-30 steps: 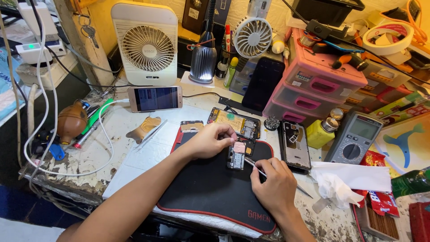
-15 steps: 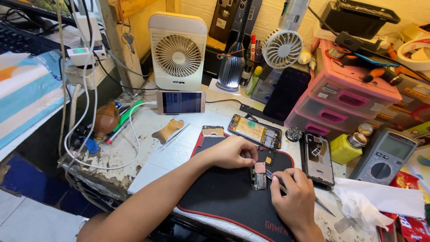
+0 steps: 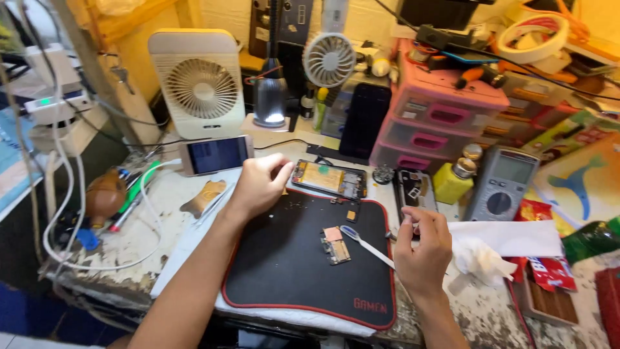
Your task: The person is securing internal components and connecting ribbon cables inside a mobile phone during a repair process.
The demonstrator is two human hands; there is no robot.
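Note:
My left hand (image 3: 258, 184) rests at the far left edge of the black mat (image 3: 284, 271), fingers loosely bent, thumb tip at the left end of an opened phone (image 3: 329, 179) showing its insides. It holds nothing that I can see. My right hand (image 3: 423, 249) hovers at the mat's right edge, fingers pinched on thin tweezers whose dark tip (image 3: 391, 236) pokes out to the left. A small circuit board (image 3: 334, 244) lies in the middle of the mat. A white brush (image 3: 365, 244) lies beside it, its handle running toward my right hand.
Beyond the mat are a second phone body (image 3: 413, 187), a yellow bottle (image 3: 452, 181), a multimeter (image 3: 500, 184), pink drawers (image 3: 439, 119), two fans (image 3: 201, 84) and a lit phone (image 3: 216, 155). Crumpled tissue (image 3: 481, 262) and snack wrappers (image 3: 549, 271) lie right; cables and pens (image 3: 132, 194) left.
My left hand left the small board and moved up-left to the opened phone. My right hand drew back to the mat's right edge. The board and brush now lie uncovered.

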